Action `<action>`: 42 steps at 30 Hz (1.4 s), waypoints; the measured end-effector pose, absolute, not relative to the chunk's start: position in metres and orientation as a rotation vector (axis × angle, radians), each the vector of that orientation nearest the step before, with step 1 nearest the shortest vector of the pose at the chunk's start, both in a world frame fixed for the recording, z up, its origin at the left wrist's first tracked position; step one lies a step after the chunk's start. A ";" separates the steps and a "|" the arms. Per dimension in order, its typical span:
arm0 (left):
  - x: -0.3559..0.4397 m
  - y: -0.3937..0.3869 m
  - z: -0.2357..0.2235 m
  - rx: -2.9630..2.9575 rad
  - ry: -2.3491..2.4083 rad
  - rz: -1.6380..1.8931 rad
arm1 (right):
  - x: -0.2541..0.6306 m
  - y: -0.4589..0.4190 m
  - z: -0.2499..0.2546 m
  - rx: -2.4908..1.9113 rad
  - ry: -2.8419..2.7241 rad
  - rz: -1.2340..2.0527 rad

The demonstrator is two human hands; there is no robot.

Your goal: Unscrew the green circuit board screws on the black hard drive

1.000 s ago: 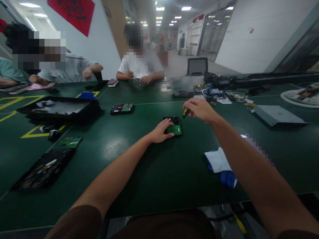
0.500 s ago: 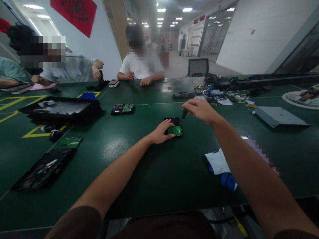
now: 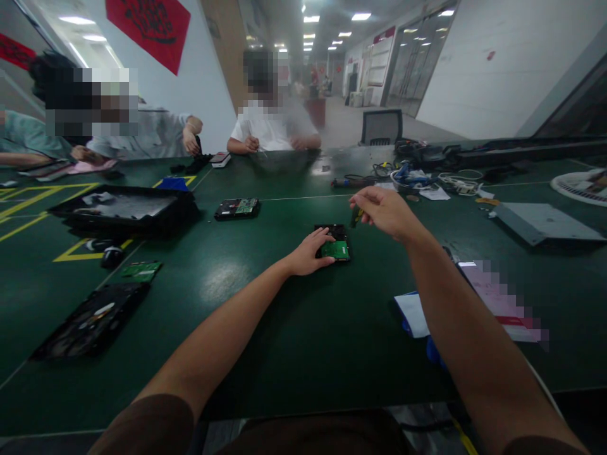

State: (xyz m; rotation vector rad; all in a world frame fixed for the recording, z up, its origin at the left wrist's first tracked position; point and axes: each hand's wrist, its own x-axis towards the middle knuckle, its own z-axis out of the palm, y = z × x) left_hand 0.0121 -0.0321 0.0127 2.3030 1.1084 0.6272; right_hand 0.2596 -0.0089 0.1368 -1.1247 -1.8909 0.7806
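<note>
A hard drive (image 3: 336,250) with a green circuit board on its upper side lies flat on the table in front of me. My left hand (image 3: 313,253) grips it from the left, thumb at the near edge and fingers across the black part, covering some of it. Just above and to the right of the drive, my right hand (image 3: 379,212) is closed in a pinch. Between its fingertips hangs a small dark green piece with a touch of yellow (image 3: 355,218), apart from the drive; its kind is too small to make out.
Another hard drive (image 3: 236,208) lies further back. Left are a black tray (image 3: 123,208), a loose green circuit board (image 3: 142,272) and an open black casing (image 3: 92,319). Right are cables (image 3: 410,177), a grey metal box (image 3: 545,222), and a blue-and-white glove (image 3: 411,315). Co-workers sit across the table.
My right hand has dipped slightly, and the small piece in it has turned. My left hand stays on the hard drive. The view has swung a little to the left.
</note>
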 end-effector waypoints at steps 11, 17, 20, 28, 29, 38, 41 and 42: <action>0.011 -0.029 0.008 2.289 1.109 0.613 | 0.262 -0.006 0.143 -1.212 -1.878 0.786; 0.011 -0.030 0.010 2.300 1.102 0.612 | 0.263 -0.005 0.141 -1.272 -1.878 0.673; 0.011 -0.030 0.010 2.296 1.106 0.615 | 0.262 -0.007 0.143 -1.203 -1.908 0.716; 0.010 -0.028 0.007 2.288 1.100 0.624 | 0.262 -0.006 0.139 -1.143 -1.884 0.837; 0.010 -0.028 0.006 2.288 1.101 0.621 | 0.262 -0.005 0.139 -1.167 -1.885 0.790; 0.010 -0.027 0.005 2.296 1.101 0.618 | 0.259 -0.006 0.139 -1.137 -1.862 0.854; 0.011 -0.028 0.007 2.296 1.103 0.628 | 0.259 -0.007 0.139 -1.078 -1.857 0.964; 0.011 -0.029 0.008 2.296 1.101 0.630 | 0.259 -0.007 0.139 -1.073 -1.858 0.979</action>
